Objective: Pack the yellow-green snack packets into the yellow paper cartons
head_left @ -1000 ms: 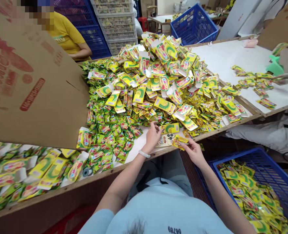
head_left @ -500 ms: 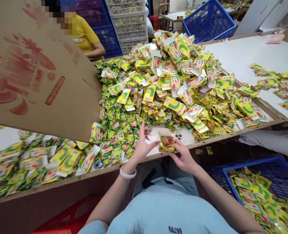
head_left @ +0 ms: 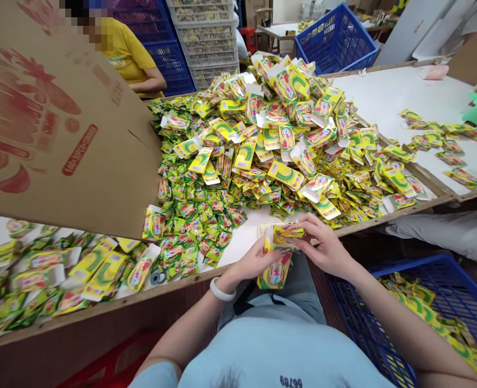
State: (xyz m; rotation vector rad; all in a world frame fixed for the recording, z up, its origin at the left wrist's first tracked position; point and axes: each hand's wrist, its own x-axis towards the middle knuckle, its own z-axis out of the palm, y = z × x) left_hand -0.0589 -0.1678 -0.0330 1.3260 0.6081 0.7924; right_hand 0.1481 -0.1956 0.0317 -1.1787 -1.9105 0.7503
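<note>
At the table's front edge my left hand (head_left: 258, 261) is closed on a small yellow-green candy box (head_left: 274, 276), its printed fruit side facing up. Just above that box, my right hand (head_left: 321, 242) pinches a yellow candy packet (head_left: 287, 234) between thumb and fingers. The packet overlaps the upper end of the box, so I cannot tell whether the two touch. Beyond my hands lies a loose heap of small green candy packets (head_left: 198, 215). A taller pile of yellow candy boxes (head_left: 287, 172), many with open white flaps, rises behind.
A large printed carton (head_left: 112, 183) stands at the left, with more boxes along the front edge (head_left: 101, 269). Blue baskets sit at the lower right (head_left: 456, 285) and far back (head_left: 335, 43). A person in a yellow shirt (head_left: 129, 48) is across the table.
My left hand, open before, now grips the candy box that my right hand held. The right hand has taken up a yellow packet. The box has come lower, nearer my body.
</note>
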